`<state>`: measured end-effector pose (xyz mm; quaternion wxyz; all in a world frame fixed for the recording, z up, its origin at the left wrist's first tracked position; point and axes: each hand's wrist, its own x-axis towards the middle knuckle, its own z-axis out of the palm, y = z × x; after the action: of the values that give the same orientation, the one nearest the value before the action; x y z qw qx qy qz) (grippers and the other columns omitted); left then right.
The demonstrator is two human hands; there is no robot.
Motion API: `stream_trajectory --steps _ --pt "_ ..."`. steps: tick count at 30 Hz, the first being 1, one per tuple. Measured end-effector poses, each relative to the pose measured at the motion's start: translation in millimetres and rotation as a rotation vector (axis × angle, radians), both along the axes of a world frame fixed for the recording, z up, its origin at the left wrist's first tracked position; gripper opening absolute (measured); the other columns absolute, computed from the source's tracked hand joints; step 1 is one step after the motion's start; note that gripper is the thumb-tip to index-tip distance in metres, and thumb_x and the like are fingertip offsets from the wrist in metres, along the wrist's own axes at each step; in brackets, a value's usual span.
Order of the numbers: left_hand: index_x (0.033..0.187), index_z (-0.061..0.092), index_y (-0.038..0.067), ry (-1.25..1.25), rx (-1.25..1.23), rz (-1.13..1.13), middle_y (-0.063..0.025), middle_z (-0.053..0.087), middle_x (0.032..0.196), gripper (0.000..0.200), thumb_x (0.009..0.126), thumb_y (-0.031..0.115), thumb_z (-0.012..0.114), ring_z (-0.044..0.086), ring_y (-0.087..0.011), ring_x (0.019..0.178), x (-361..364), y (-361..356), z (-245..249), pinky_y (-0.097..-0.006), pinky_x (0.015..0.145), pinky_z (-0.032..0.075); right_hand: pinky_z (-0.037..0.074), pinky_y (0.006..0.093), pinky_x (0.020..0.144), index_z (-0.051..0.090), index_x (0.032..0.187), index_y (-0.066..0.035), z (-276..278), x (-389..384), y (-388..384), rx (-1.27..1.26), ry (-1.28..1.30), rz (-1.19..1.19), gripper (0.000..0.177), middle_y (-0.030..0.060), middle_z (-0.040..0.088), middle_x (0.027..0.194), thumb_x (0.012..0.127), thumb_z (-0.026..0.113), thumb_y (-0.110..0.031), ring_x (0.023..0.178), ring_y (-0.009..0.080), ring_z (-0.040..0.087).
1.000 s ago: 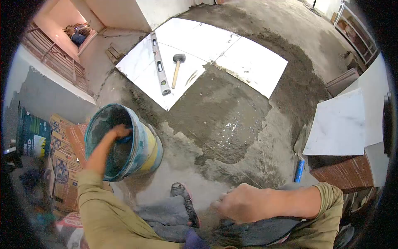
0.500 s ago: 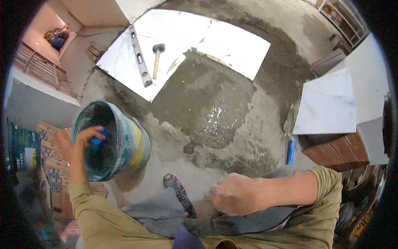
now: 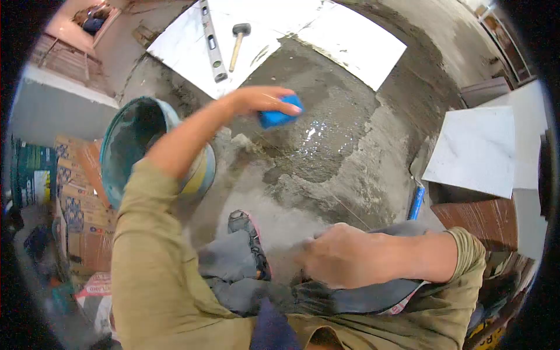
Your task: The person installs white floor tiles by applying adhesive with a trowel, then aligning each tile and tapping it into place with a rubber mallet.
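My left hand [image 3: 262,99] is closed around a small blue container [image 3: 277,115], above the wet mortar bed [image 3: 315,125]. My right hand [image 3: 338,256] is curled near my knee, its back towards me. Blur and the angle hide its fingertips and anything inside them. Under my left forearm stands a bucket [image 3: 108,146] with a dark inside. Large white tiles [image 3: 356,44] border the mortar on its far side. On the left tile lie a spirit level [image 3: 211,44] and a rubber mallet [image 3: 238,44].
At the right, a white tile [image 3: 472,149] leans by a brown box [image 3: 478,219], with a blue-handled tool [image 3: 416,201] beside it. Cardboard boxes [image 3: 87,216] and a dark green pail [image 3: 38,175] are at the left. My shoe [image 3: 251,239] is on the rough floor.
My left hand has lifted the blue container out of the bucket and carried it right, over the mortar. My right hand remains near my knee. The view has shifted slightly.
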<state>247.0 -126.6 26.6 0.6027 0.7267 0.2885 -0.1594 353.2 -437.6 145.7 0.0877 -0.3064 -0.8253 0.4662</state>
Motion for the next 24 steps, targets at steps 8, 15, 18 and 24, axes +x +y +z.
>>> stream_trajectory --steps 8,15,18,24 --pt "0.112 0.063 0.016 0.354 0.123 -0.344 -0.0038 0.065 0.100 0.044 0.077 0.037 0.080 0.060 -0.0172 0.089 3 30 -122 -0.0366 0.073 0.050 0.050 0.0395 0.056 0.054 0.100 0.001 0 11 2 0.100 -0.208 0.021 0.025 0.0146 0.060 0.081 0.081 0.057 -0.015 0.073 0.0321 0.064" --pt "0.110 0.068 0.013 0.338 0.586 -0.022 -0.0054 0.068 0.092 0.055 0.068 0.044 0.084 0.065 -0.0192 0.086 -78 143 -151 -0.0418 0.073 0.053 0.051 0.0430 0.059 0.055 0.090 0.002 -3 13 8 0.065 -0.056 -0.005 0.019 0.0162 0.059 0.081 0.082 0.055 -0.016 0.074 0.0319 0.064" --pt "0.116 0.065 0.015 0.511 0.271 0.049 -0.0048 0.067 0.099 0.060 0.074 0.057 0.076 0.064 -0.0197 0.088 -81 151 -124 -0.0446 0.075 0.051 0.050 0.0443 0.057 0.056 0.084 0.001 -9 14 11 0.059 -0.111 -0.008 0.017 0.0165 0.061 0.079 0.081 0.056 -0.016 0.071 0.0325 0.064" --pt "0.100 0.069 0.009 0.879 0.491 -0.543 -0.0074 0.069 0.084 0.027 0.075 0.018 0.074 0.060 -0.0200 0.067 -46 169 -117 -0.0403 0.058 0.049 0.051 0.0431 0.055 0.060 0.078 0.001 -22 23 19 0.079 0.101 -0.111 0.015 0.0158 0.060 0.069 0.073 0.061 -0.014 0.065 0.0347 0.064"
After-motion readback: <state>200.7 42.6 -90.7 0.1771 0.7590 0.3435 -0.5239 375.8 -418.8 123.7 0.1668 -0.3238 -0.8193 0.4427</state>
